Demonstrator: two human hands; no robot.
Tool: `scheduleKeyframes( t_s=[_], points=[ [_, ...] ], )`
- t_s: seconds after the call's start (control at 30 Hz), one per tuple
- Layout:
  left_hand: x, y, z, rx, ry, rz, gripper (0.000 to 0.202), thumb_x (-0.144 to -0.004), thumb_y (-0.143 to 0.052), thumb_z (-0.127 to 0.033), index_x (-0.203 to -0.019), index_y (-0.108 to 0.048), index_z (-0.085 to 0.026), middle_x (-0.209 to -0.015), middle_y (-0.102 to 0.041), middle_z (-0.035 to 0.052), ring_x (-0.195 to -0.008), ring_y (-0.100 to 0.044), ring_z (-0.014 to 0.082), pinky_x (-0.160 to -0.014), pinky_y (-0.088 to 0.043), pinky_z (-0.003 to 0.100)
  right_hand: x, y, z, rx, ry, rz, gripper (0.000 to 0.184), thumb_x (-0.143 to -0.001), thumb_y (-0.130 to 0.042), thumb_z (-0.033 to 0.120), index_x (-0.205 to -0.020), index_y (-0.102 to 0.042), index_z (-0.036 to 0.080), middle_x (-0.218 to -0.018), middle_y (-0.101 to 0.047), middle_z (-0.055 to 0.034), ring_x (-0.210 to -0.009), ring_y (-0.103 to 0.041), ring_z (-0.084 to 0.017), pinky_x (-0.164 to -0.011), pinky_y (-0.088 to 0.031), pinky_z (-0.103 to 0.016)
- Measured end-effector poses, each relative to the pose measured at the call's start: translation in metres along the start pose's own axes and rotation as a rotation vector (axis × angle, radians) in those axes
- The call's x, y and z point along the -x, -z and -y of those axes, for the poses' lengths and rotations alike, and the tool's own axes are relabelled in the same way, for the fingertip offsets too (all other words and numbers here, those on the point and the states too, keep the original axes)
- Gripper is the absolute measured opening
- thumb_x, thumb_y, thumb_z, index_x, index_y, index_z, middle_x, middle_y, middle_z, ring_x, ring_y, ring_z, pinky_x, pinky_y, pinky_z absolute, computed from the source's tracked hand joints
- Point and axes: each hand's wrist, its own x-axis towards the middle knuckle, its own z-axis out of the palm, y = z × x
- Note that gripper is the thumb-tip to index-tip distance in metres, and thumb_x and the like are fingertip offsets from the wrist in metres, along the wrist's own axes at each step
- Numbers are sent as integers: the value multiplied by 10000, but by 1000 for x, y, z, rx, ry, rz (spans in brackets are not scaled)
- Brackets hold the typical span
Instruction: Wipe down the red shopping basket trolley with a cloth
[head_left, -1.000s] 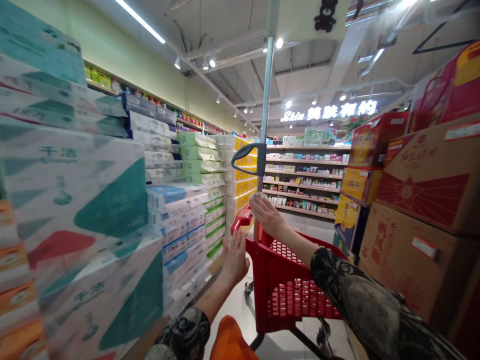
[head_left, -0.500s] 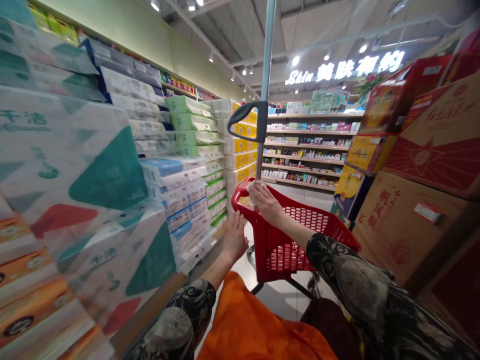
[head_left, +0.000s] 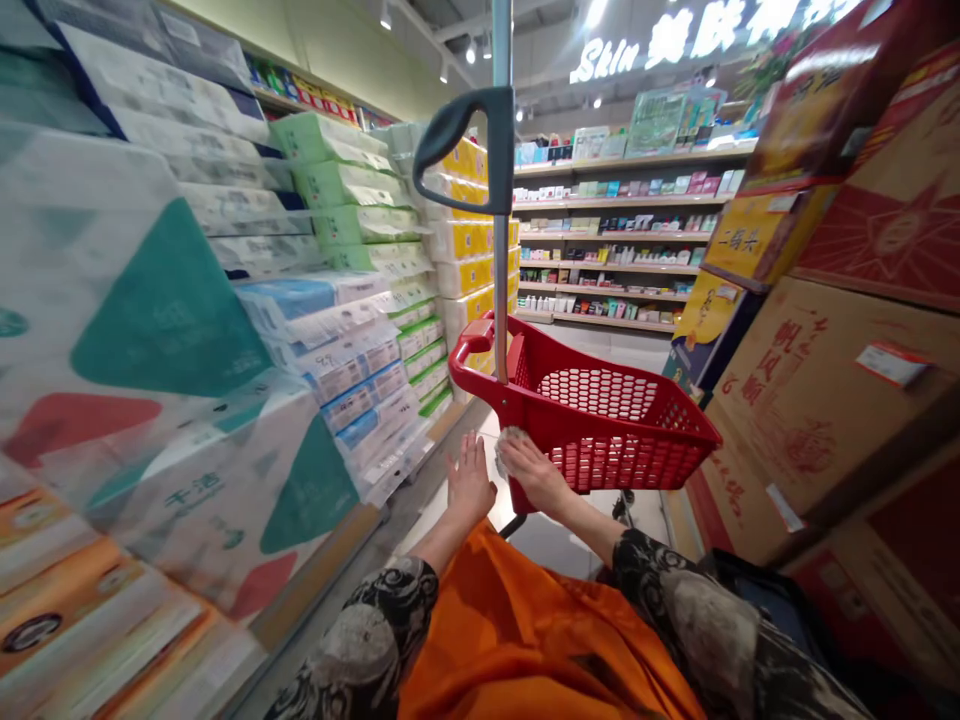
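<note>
A red plastic shopping basket (head_left: pixel 600 400) on a wheeled frame stands just ahead of me. A metal pole (head_left: pixel 501 270) with a grey handle (head_left: pixel 457 140) rises from its near rim. My right hand (head_left: pixel 534 475) presses a small whitish cloth (head_left: pixel 510 441) against the basket's lower near corner, fingers closed over it. My left hand (head_left: pixel 469 482) is beside it on the left, fingers stretched out and apart, holding nothing, close to the basket's wall. Both sleeves are dark and patterned, and an orange garment (head_left: pixel 517 640) covers my lap.
Stacked packs of tissue paper (head_left: pixel 225 330) line the left side of the narrow aisle. Large cardboard boxes (head_left: pixel 847 350) are piled on the right. Shelves of small products (head_left: pixel 615 240) stand at the aisle's far end. Grey floor (head_left: pixel 600 345) runs ahead beyond the basket.
My right hand has slid the cloth down from the foot of the pole at the rim to the basket's lower corner. The view has dropped lower. My left hand has stayed beside the basket.
</note>
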Motion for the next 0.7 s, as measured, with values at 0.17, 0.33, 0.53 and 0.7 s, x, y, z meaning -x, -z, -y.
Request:
scheduleKeyframes(
  t_s=[0.17,0.33,0.53,0.7],
  points=[
    [1,1,-10,9,24,2,777,-724,-503,-223,-1421,-204,-58,-1512,-133,178,-1401,-114,274,-1095,-137,560,-36,7,-11,-7,-98,-84,386,-900,-384,77,-1244,-542,152,-1334,-510,-100,-1342,-310,-225,-1116,-286,-482],
    [21,-16,-19,5,-92,-5,771,-703,-477,-197,-1417,-223,-59,-1512,-148,167,-1397,-137,276,-1092,-150,564,41,-33,9,-3,-145,137,383,-885,-394,72,-1234,-543,123,-1261,-571,-120,-1265,-433,-234,-1045,-402,-466],
    [19,-17,-26,17,-111,-3,789,-682,-484,-160,-1419,-216,-73,-1505,-195,173,-1397,-137,278,-1096,-154,551,50,-15,10,-21,-256,-48,381,-920,-351,119,-1251,-536,162,-1282,-558,-108,-1300,-386,-219,-1037,-410,-468],
    [8,-7,-41,54,-142,-37,775,-711,-475,-191,-1422,-194,-60,-1515,-156,171,-1402,-105,281,-1095,-134,565,-3,6,-19,6,-318,-173,386,-925,-347,119,-1267,-524,152,-1355,-489,-99,-1362,-263,-205,-1113,-297,-467]
  ],
)
